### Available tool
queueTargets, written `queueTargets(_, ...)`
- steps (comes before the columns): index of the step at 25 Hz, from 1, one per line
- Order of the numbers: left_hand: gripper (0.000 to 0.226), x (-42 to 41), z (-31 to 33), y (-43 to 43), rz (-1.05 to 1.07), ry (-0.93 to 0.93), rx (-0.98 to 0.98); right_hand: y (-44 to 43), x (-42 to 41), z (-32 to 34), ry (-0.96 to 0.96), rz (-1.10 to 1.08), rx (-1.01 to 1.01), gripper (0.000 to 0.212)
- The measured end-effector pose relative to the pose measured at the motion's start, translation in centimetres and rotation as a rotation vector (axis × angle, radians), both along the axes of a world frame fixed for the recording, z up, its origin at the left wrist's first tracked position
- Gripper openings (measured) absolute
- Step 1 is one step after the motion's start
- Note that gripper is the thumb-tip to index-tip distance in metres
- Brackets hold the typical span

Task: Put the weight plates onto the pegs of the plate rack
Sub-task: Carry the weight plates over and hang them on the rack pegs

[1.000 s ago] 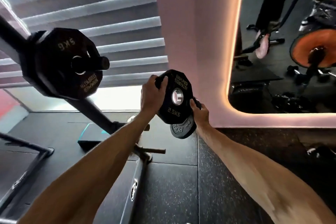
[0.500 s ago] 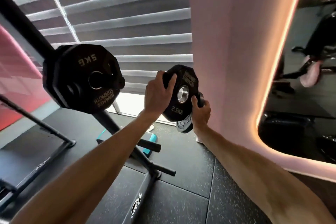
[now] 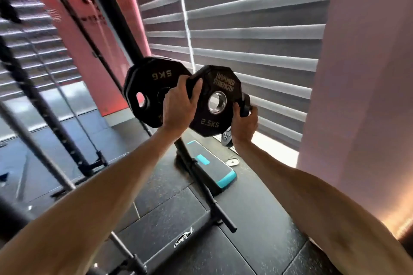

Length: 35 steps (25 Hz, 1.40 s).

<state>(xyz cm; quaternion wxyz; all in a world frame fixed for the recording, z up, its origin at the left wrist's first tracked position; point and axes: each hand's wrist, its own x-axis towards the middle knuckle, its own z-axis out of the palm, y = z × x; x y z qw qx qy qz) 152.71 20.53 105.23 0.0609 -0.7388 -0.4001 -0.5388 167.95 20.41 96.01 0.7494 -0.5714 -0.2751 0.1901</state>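
Since a moment ago our 2.5 kg plate [image 3: 215, 100] has swung over to the left. Now its edge sits in front of the 5 kg plates [image 3: 149, 89] that hang on the plate rack [image 3: 117, 15]. We hold it up in the air with its flat face toward us. Our left hand [image 3: 178, 105] grips the left edge, fingers curled over the rim and thumb on the face. Our right hand [image 3: 244, 124] grips the right edge, and its fingers also wrap a small plate [image 3: 245, 105] tucked behind.

We think this is the carrying step: the plate is at the rack but not yet on a peg. Our left hand mostly hides the peg with the 5 kg plates, so we cannot tell how much room it has. What looks like a bare peg [image 3: 223, 216] sticks out low on the rack. Next we would need to line up the hole with a peg end and slide the plate on straight.

Our plate is black and has many flat sides, so it is not round. It looks like hard rubber, with raised letters and a shiny metal ring round the hole. The rack is thin black metal tube. The floor [image 3: 257, 219] is dark speckled rubber mat, and a black and teal step [image 3: 214, 169] lies on it. Grey blinds [image 3: 245, 29] with long flat slats hang behind.
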Motion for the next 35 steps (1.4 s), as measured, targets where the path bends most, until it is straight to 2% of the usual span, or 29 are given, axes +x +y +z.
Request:
queueTargets(4,0.034,-2.8,0.3,-0.1,0.112,-0.091,0.021,1.8,-2.4,1.4,-0.066,0.117,-0.007,0.032)
queueTargets(9,0.035,-4.6,-0.4,0.6,0.13,-0.131,-0.034,3.4,-5.0,0.8,-0.073,0.198,-0.013,0.026)
queueTargets(18,0.025,-6.1,-2.0,3.2,0.094,-0.146,-0.053,6.7,-6.3,-0.4,-0.087,0.253,-0.035,0.031)
queueTargets(25,0.025,-7.3,-2.2,5.8,0.03,-0.099,-0.069,8.3,-7.7,-0.7,-0.005,0.289,-0.063,0.033)
queueTargets(28,0.03,-7.6,-2.3,7.6,0.106,-0.079,-0.032,9.6,-8.1,-0.9,-0.025,0.291,-0.105,0.036)
queueTargets(32,0.037,-8.3,-2.1,10.1,0.295,0.068,0.032,11.4,-8.8,-1.5,-0.065,0.308,-0.152,0.043)
queueTargets(35,0.04,-8.7,-2.3,11.0,0.351,0.103,0.068,12.1,-9.2,-1.9,-0.052,0.313,-0.173,0.05)
